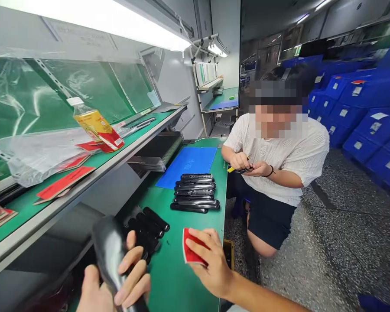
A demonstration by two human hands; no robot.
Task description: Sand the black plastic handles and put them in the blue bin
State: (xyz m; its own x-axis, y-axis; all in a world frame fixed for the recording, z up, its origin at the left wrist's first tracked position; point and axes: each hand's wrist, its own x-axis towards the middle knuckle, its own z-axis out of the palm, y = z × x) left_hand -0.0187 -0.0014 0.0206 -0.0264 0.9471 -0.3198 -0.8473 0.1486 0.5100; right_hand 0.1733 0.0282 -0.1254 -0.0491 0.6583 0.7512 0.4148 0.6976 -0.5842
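My left hand (120, 277) grips a glossy black elongated device (108, 247) at the lower left, its fingers wrapped round the device. My right hand (211, 264) pinches a red pad with a white edge (191, 248) above the green bench mat (178, 268). Just beyond my left hand lies a group of black bar-shaped parts (149, 227). Farther along the mat, several similar black devices (195, 193) are stacked in a row beside a blue mat (188, 167).
On the shelf to the left stand a tilted bottle with a yellow label (95, 125), a plastic bag and red cards. A co-worker (276, 160) crouches beyond the bench, handling a small black item and a yellow tool. Blue crates (360, 130) are stacked at the right.
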